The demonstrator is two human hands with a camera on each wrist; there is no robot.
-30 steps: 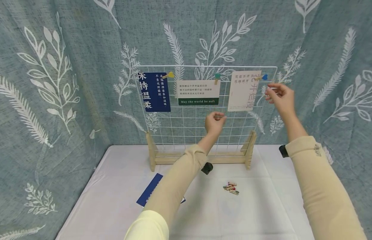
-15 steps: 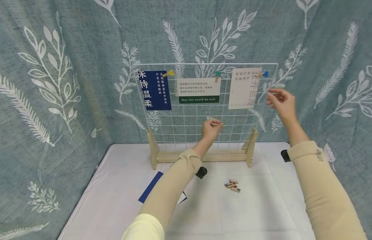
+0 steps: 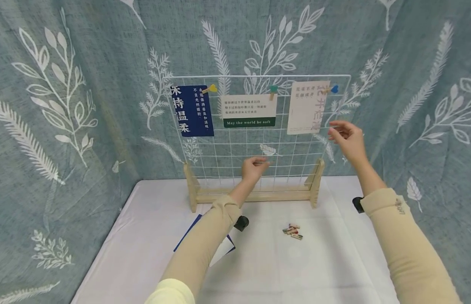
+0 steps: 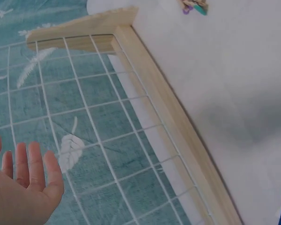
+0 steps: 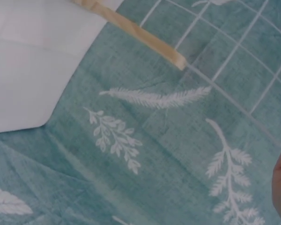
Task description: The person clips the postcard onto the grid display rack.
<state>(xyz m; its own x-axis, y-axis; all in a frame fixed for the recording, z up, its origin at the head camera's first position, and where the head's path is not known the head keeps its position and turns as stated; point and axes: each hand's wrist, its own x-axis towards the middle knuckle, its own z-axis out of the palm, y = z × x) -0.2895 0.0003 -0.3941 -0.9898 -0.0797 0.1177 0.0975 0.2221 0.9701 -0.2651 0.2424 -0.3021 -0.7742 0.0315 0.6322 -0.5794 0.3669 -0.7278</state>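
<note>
A white wire grid (image 3: 235, 155) stands upright on a wooden base, with three cards clipped along its upper part. The dark blue card (image 3: 193, 112) hangs at left under a yellow clothespin (image 3: 212, 88). In the middle is a white-and-green card (image 3: 248, 110) with a green clothespin (image 3: 273, 90). A pale card (image 3: 305, 109) with a blue clothespin (image 3: 334, 89) hangs at right. My left hand (image 3: 253, 169) is in front of the lower grid, its fingers loosely extended and holding nothing. Right of the pale card, my right hand (image 3: 349, 141) hovers with relaxed fingers, nothing visible in them.
Several loose clothespins (image 3: 293, 231) lie in a small pile on the white table (image 3: 281, 270). More cards (image 3: 223, 250) lie on the table, partly hidden under my left forearm. The wooden base (image 3: 254, 196) stands at the table's back, before a leaf-patterned curtain (image 3: 106, 126).
Both hands have come down from the cards. My left hand has also shifted leftward, while my right has drifted slightly left. The clipped cards stay on the grid.
</note>
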